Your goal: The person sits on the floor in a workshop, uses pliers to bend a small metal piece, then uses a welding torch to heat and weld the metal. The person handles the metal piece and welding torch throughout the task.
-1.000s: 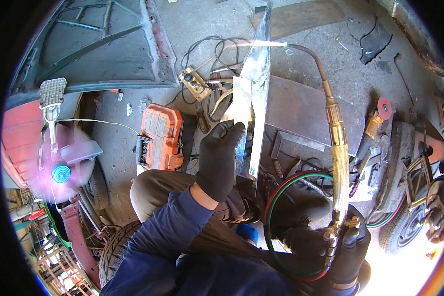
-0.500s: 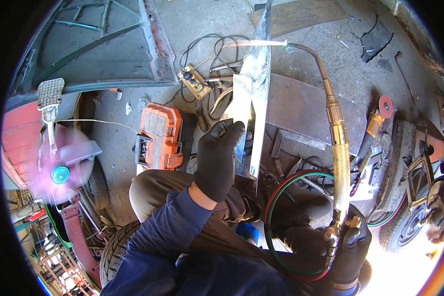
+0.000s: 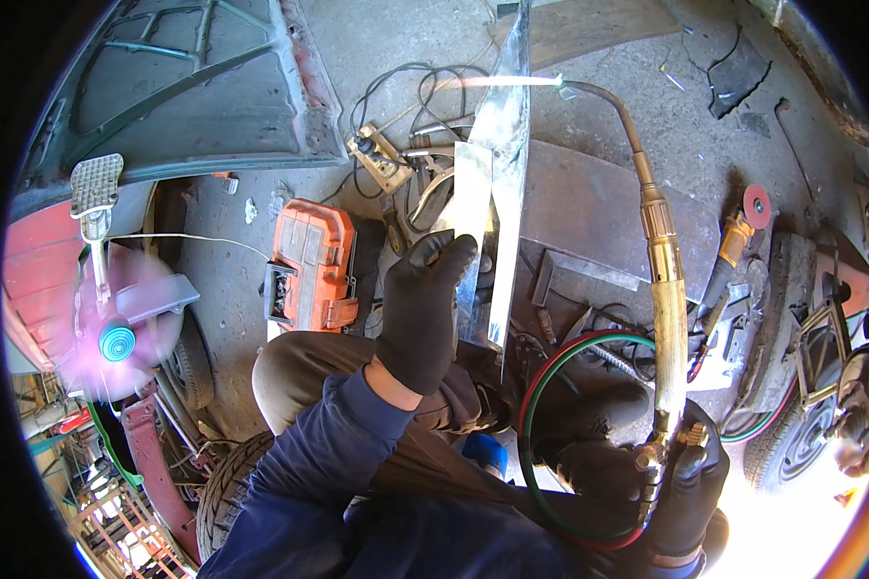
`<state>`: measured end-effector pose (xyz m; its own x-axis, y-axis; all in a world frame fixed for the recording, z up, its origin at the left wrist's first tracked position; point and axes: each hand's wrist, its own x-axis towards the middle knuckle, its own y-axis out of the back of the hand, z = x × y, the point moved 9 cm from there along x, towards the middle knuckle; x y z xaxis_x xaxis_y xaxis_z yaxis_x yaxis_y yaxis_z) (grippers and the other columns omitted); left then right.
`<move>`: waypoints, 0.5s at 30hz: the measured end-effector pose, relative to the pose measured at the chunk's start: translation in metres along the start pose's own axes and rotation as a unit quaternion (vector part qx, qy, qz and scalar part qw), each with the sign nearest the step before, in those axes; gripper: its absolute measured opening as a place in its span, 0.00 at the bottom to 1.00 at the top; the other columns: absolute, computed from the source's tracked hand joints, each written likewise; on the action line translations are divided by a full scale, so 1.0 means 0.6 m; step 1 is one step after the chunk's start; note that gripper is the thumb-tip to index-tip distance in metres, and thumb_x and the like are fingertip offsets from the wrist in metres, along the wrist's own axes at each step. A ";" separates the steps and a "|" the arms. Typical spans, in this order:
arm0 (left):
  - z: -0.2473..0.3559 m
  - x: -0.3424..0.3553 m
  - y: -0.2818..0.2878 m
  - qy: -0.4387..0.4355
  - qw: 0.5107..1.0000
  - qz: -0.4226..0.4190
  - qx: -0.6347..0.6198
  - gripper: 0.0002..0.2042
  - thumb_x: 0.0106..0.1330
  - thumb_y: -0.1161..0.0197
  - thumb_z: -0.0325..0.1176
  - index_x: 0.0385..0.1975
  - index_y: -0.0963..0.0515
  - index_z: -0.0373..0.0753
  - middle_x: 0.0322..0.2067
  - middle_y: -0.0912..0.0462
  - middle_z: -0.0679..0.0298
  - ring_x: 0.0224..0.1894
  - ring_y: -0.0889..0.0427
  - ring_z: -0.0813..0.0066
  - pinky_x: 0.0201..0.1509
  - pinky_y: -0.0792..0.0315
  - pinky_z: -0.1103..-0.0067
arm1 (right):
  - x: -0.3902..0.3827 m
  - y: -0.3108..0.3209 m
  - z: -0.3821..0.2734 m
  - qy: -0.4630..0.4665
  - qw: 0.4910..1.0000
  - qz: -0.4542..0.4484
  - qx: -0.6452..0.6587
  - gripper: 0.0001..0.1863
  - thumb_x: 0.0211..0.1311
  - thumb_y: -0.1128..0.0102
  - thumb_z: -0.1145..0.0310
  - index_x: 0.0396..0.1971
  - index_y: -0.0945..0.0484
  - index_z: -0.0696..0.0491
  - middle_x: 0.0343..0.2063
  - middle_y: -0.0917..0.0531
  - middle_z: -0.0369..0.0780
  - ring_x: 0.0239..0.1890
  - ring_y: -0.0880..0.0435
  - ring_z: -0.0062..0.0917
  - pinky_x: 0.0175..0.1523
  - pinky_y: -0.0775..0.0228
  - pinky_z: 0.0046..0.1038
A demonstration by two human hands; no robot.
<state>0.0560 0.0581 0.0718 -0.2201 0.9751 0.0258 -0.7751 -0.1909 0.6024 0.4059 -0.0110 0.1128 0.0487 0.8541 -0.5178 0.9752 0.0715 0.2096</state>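
Note:
My left hand (image 3: 420, 314), in a black glove, pinches the lower left side of a bent, shiny piece of sheet metal (image 3: 514, 145) between thumb and fingers. My right hand (image 3: 690, 482), also gloved, is closed round the valve end of a brass gas torch (image 3: 668, 289) at lower right. The torch stands nearly upright, its thin curved neck bending left at the top. From its tip a bright flame (image 3: 512, 82) runs left across the upper part of the sheet metal. Red and green hoses (image 3: 529, 425) loop beside the torch.
An orange toolbox (image 3: 311, 261) stands left of my left hand. Beyond it lie a power strip (image 3: 381, 159) and tangled cables. On the right are an angle grinder (image 3: 734, 241), a flat metal plate (image 3: 613, 198) and a wheel (image 3: 792, 449). A fan (image 3: 116, 338) spins at left.
My left hand has shifted very slightly left, still on the sheet metal. The flame reads a little longer and yellower to the left. The torch stays in nearly the same place.

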 end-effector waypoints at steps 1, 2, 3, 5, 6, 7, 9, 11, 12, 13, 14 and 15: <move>0.013 -0.001 0.000 -0.055 0.996 0.003 0.067 0.10 0.79 0.40 0.23 0.53 0.15 0.32 0.44 0.11 0.53 0.43 0.12 0.63 0.51 0.19 0.72 | -0.001 0.000 0.002 -0.007 1.000 -0.002 0.004 0.52 0.73 0.47 0.22 0.57 0.17 0.65 0.37 0.12 0.39 0.37 0.15 0.22 0.43 0.25 0.27; -0.001 0.000 -0.003 -0.019 1.000 -0.009 0.023 0.10 0.78 0.40 0.22 0.53 0.15 0.33 0.44 0.11 0.53 0.44 0.12 0.63 0.51 0.19 0.71 | -0.001 0.001 0.004 -0.012 1.000 -0.003 0.005 0.52 0.73 0.47 0.22 0.57 0.17 0.65 0.37 0.12 0.39 0.38 0.15 0.22 0.44 0.25 0.28; -0.011 0.001 -0.005 0.002 1.000 -0.013 -0.008 0.11 0.78 0.40 0.21 0.54 0.15 0.33 0.45 0.11 0.53 0.44 0.11 0.62 0.52 0.19 0.71 | -0.001 0.001 0.003 -0.012 1.000 -0.004 0.001 0.52 0.73 0.48 0.22 0.57 0.17 0.65 0.36 0.13 0.39 0.38 0.16 0.22 0.44 0.26 0.28; -0.014 0.001 -0.005 -0.003 1.000 -0.016 -0.003 0.12 0.77 0.40 0.20 0.55 0.15 0.34 0.46 0.11 0.52 0.45 0.11 0.62 0.52 0.19 0.71 | -0.001 0.004 0.002 -0.011 1.000 -0.002 -0.017 0.52 0.73 0.48 0.22 0.57 0.17 0.65 0.36 0.13 0.38 0.38 0.17 0.21 0.44 0.27 0.27; -0.007 0.001 -0.004 -0.029 0.999 -0.015 0.033 0.12 0.77 0.40 0.20 0.55 0.15 0.34 0.46 0.11 0.52 0.45 0.11 0.61 0.52 0.18 0.71 | -0.001 0.003 0.002 -0.010 1.000 -0.005 -0.016 0.52 0.73 0.48 0.22 0.57 0.17 0.65 0.36 0.13 0.38 0.38 0.17 0.21 0.44 0.27 0.27; 0.003 -0.001 -0.003 -0.065 0.994 -0.014 0.081 0.13 0.77 0.40 0.19 0.55 0.15 0.34 0.46 0.11 0.52 0.45 0.11 0.61 0.52 0.18 0.71 | -0.001 0.004 0.001 -0.011 1.000 -0.004 -0.019 0.52 0.73 0.48 0.22 0.57 0.17 0.65 0.36 0.13 0.38 0.38 0.18 0.21 0.44 0.27 0.27; -0.003 -0.002 -0.004 -0.041 0.995 -0.037 0.079 0.15 0.75 0.38 0.17 0.58 0.15 0.34 0.51 0.12 0.51 0.50 0.11 0.61 0.57 0.17 0.70 | 0.000 0.003 0.001 -0.011 1.000 -0.002 -0.019 0.52 0.73 0.48 0.21 0.57 0.17 0.65 0.36 0.14 0.38 0.38 0.18 0.21 0.44 0.27 0.27; -0.003 -0.003 -0.004 -0.031 0.996 -0.048 0.075 0.16 0.75 0.38 0.16 0.59 0.16 0.34 0.54 0.13 0.51 0.53 0.11 0.61 0.59 0.17 0.70 | 0.000 0.002 0.001 -0.008 1.000 0.001 -0.014 0.52 0.72 0.48 0.21 0.57 0.17 0.65 0.36 0.13 0.38 0.38 0.17 0.21 0.44 0.26 0.28; -0.001 -0.002 -0.003 -0.028 0.996 -0.047 0.066 0.15 0.75 0.38 0.17 0.59 0.16 0.34 0.54 0.13 0.51 0.53 0.11 0.61 0.59 0.17 0.70 | -0.001 0.002 0.001 -0.006 1.000 0.001 -0.010 0.52 0.72 0.48 0.21 0.57 0.17 0.65 0.36 0.13 0.38 0.38 0.17 0.21 0.44 0.26 0.28; 0.000 -0.001 -0.003 -0.025 0.997 -0.046 0.057 0.15 0.75 0.38 0.17 0.59 0.16 0.34 0.54 0.13 0.51 0.53 0.11 0.61 0.59 0.17 0.70 | -0.001 0.002 0.002 -0.004 1.000 0.001 -0.006 0.52 0.72 0.47 0.21 0.57 0.17 0.65 0.36 0.13 0.38 0.38 0.17 0.21 0.44 0.26 0.28; -0.002 -0.001 -0.003 -0.010 0.998 -0.047 0.034 0.15 0.75 0.38 0.17 0.59 0.16 0.34 0.54 0.13 0.51 0.53 0.11 0.61 0.58 0.17 0.70 | -0.001 0.002 0.004 -0.006 1.000 0.003 -0.010 0.52 0.72 0.47 0.21 0.57 0.17 0.65 0.36 0.13 0.38 0.38 0.16 0.21 0.44 0.25 0.28; -0.005 0.000 -0.004 0.006 0.999 -0.048 0.012 0.15 0.75 0.38 0.17 0.59 0.16 0.34 0.54 0.13 0.51 0.53 0.11 0.61 0.58 0.17 0.70 | -0.001 0.001 0.004 -0.003 1.000 0.000 -0.003 0.52 0.72 0.47 0.21 0.57 0.17 0.65 0.36 0.13 0.38 0.38 0.16 0.21 0.44 0.25 0.28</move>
<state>0.0560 0.0582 0.0681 -0.1521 0.9874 -0.0425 -0.7792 -0.0934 0.6198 0.4072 -0.0125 0.1111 0.0500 0.8513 -0.5223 0.9738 0.0746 0.2147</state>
